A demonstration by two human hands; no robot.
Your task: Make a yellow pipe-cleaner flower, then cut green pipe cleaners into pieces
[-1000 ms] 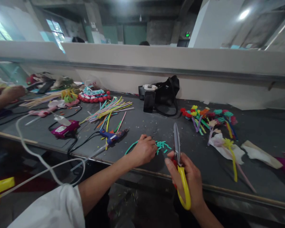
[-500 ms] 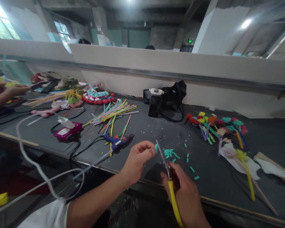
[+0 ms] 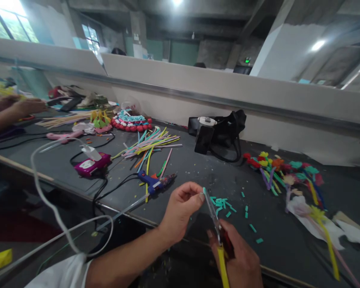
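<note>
My left hand point(image 3: 180, 212) is closed in a pinch, with the tip of a small teal strip point(image 3: 204, 191) showing at thumb and forefinger. Yellow-handled scissors point(image 3: 223, 266) are gripped in my right hand point(image 3: 241, 254), blades pointing up and away. The blade tips meet the teal strip beside my left fingertips; whether they are fully closed is hard to make out. Just beyond the blades, a small heap of short teal pieces point(image 3: 219, 202) lies on the dark table point(image 3: 192, 168), with several others scattered to the right.
Left of my hands are a blue glue gun point(image 3: 153, 183), a purple power strip point(image 3: 93, 165) and a pile of coloured stems point(image 3: 151, 143). A black bag point(image 3: 228, 130) and phone point(image 3: 204, 140) stand behind. Colourful stem flowers point(image 3: 270, 164) lie right. Another person's hands point(image 3: 27, 107) work far left.
The scissor blades have come up against the teal strip at my left fingertips, where a gap showed before. The whole scene has shifted slightly right and down in the view.
</note>
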